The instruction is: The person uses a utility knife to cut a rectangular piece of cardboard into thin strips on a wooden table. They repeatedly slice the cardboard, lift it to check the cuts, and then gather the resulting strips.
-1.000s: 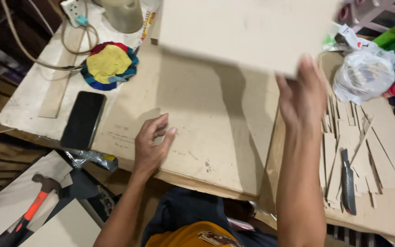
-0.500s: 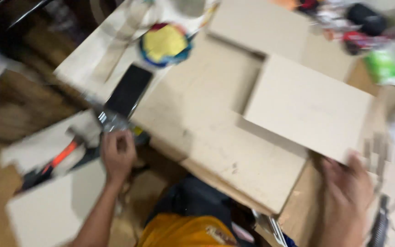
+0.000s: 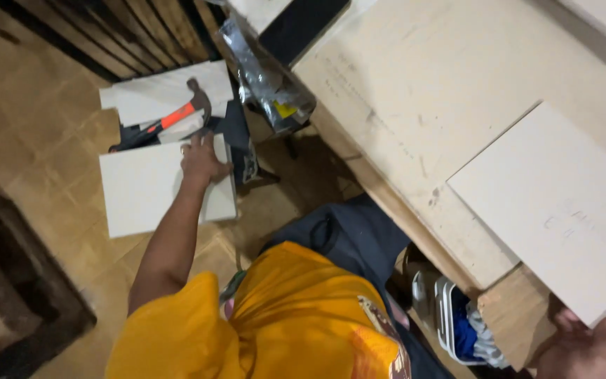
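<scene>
Left hand [image 3: 201, 160] flat on floor board [image 3: 142, 186] beside hammer [image 3: 177, 116], grip unclear; right hand [image 3: 590, 347] grasps tabletop panel [image 3: 562, 210] by its corner, steadying it.

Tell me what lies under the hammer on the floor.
The hammer with its orange handle rests on a pale board, beside the left hand, which presses a second pale board. Whatever lies beneath these boards is hidden.

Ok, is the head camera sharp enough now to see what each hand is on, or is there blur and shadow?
Head view: mostly sharp, no motion smear. The left hand rests on a pale rectangular board lying on the floor, beside the orange-handled hammer, evenly lit. The right hand is cropped at the lower corner and dim, gripping the edge of the large light fibreboard panel.
</scene>
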